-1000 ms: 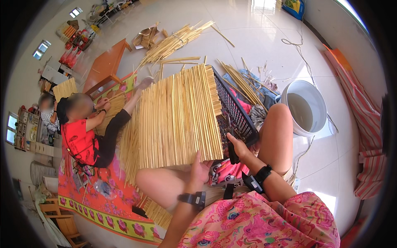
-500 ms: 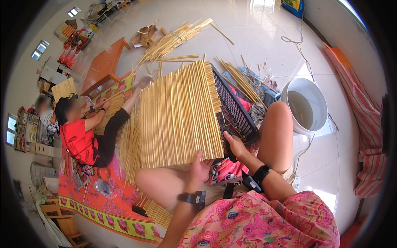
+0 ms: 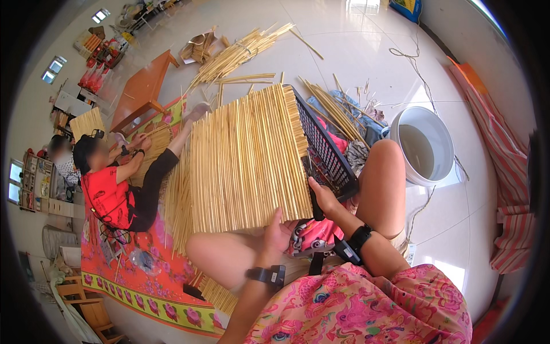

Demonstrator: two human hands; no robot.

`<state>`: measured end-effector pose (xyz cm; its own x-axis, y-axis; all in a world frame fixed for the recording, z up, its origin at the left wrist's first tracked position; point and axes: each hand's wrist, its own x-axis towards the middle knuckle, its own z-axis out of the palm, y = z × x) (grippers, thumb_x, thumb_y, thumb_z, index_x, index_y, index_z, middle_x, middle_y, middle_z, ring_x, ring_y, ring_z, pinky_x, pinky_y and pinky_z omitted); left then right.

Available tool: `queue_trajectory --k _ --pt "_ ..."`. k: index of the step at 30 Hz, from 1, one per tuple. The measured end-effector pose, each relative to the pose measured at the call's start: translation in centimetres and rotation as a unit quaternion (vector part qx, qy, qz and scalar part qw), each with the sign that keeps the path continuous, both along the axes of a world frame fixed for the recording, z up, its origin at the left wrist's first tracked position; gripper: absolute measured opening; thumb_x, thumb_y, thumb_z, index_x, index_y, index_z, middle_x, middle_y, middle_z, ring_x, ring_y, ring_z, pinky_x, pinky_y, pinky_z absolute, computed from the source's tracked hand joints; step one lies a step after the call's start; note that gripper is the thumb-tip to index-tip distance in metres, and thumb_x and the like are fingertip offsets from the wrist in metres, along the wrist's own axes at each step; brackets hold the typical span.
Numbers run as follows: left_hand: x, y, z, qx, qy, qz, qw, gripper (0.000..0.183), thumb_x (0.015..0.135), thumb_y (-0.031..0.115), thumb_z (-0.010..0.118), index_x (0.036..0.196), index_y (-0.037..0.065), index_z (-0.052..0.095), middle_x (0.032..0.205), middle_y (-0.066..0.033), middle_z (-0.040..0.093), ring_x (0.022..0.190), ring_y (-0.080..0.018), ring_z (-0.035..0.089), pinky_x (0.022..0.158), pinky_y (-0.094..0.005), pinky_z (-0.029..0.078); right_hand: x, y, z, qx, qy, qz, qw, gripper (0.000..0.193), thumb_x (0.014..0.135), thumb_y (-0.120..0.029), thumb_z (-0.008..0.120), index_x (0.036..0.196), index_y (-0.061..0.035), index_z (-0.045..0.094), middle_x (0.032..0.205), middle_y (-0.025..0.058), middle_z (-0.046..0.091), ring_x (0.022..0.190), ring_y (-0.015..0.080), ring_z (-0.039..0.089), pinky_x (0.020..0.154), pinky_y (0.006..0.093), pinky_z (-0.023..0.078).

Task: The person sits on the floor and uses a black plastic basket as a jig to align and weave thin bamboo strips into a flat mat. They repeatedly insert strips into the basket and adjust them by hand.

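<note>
A square panel of straw-coloured stalks laid side by side (image 3: 246, 163) leans up in front of my knees. My left hand (image 3: 277, 234) grips its near edge, thumb up on the front face and the other fingers mostly hidden. My right hand (image 3: 325, 198) is closed on a black-handled cutting tool (image 3: 316, 207), like pliers or shears, at the panel's right corner. The tool's dark jaws are near the stalk ends and hard to make out. Just behind the panel stands a black plastic basket (image 3: 329, 143).
Loose stalks (image 3: 338, 112) lie on blue cloth beyond the basket. A white bucket of cloudy water (image 3: 447, 143) stands to the right. A stalk bundle (image 3: 240, 54) lies ahead. On the left, a person in red (image 3: 112, 192) sits on a flowered mat (image 3: 166, 281) by an orange table (image 3: 146, 86).
The panel has shifted slightly left. My right hand has moved a little, and the tool now sits more upright against the panel's right edge. My left hand keeps its hold.
</note>
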<state>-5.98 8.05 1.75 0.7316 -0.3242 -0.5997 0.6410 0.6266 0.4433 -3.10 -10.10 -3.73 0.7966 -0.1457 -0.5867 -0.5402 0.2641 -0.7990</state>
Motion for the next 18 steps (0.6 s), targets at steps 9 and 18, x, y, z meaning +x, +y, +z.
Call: queue_trajectory --k 9,18 --pt "0.1 0.2 -1.4 0.018 -0.006 -0.005 1.0 0.039 0.087 0.028 0.061 0.119 0.01 0.049 0.113 -0.0069 0.058 0.099 -0.0219 0.058 0.088 -0.0374 0.049 0.4 0.0 -0.5 0.041 0.006 -0.001 0.999 0.076 0.087 -0.058 0.044 0.103 0.0141 0.059 0.101 0.0224 0.063 0.094 0.0241 0.059 0.083 0.0331 0.043" --pt "0.1 0.1 -1.8 0.023 -0.003 -0.011 1.0 0.039 0.087 0.028 0.062 0.119 0.01 0.049 0.113 -0.0069 0.057 0.1 -0.0224 0.057 0.09 -0.0379 0.047 0.1 -0.6 0.4 -0.16 -0.002 0.012 0.987 0.076 0.082 -0.058 0.05 0.093 0.0167 0.06 0.091 0.0326 0.061 0.093 0.037 0.062 0.081 0.04 0.045"
